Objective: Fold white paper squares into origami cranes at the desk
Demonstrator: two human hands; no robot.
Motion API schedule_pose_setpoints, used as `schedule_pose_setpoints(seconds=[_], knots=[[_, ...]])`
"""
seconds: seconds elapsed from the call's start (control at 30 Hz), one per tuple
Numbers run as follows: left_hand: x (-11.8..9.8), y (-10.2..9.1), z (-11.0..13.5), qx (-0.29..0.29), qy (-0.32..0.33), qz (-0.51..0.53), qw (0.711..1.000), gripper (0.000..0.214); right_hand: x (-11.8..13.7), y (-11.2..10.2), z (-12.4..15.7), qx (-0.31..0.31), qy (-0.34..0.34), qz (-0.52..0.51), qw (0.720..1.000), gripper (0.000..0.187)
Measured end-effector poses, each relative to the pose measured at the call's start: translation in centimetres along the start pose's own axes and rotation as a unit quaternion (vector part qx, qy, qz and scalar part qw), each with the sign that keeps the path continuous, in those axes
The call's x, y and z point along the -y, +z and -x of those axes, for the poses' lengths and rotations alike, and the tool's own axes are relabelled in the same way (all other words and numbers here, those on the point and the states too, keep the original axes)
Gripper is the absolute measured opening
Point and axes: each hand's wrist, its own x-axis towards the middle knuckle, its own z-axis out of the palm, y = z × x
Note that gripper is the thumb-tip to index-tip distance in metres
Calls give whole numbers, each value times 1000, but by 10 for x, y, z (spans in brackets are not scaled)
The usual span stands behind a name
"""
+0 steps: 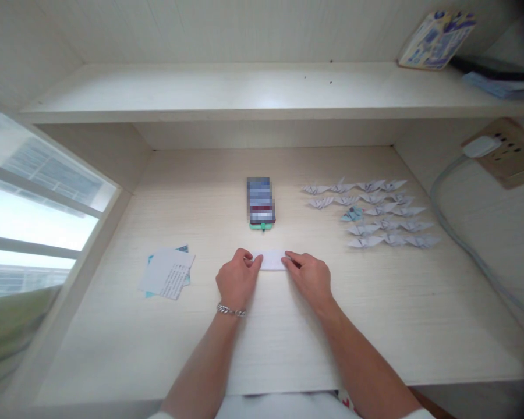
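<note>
A small white strip of folded paper (272,261) lies crosswise on the desk between my hands. My left hand (239,276), with a silver chain bracelet at the wrist, pinches its left end between thumb and fingers. At the opposite end, my right hand (311,276) grips the paper the same way. Just beyond the strip is a phone (261,201) with a blurred screen and a green edge. Several folded paper cranes (384,240) stand in rows to the right, nearly all white. One blue crane (353,214) is among them.
On the left lies a small stack of paper sheets (166,273), the top one partly printed. A shelf (227,93) spans the back above the desk, holding a colourful packet (436,41). A cable (452,233) runs from the wall socket (506,154) down the right side.
</note>
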Motion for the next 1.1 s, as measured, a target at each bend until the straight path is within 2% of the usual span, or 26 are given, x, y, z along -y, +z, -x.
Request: schedule_pose_setpoints(seconds=[1.1], knots=[[-2,-5,1,12,-3,6,1000,32,3,-4,-1,17,10,18,1000,31]])
